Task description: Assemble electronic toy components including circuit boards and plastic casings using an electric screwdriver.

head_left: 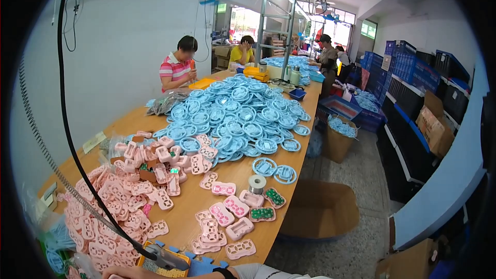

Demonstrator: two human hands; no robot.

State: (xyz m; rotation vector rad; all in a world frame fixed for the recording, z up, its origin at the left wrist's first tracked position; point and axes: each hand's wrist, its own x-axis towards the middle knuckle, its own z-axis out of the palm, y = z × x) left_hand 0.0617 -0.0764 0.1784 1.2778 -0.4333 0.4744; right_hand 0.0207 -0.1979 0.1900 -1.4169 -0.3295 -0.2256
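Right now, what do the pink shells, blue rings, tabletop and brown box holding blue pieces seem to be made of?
Pink shells: probably moulded plastic, satin, from the even colour and repeated cut-outs. Blue rings: likely plastic, slightly shiny, similarly shaped. Tabletop: wood or wood-look board, smooth, tan; I can't tell which. Brown box: apparently cardboard, matte, with thin plain walls.

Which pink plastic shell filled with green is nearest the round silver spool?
The upper green-filled pink plastic shell, right of the silver spool; the lower one is farther.
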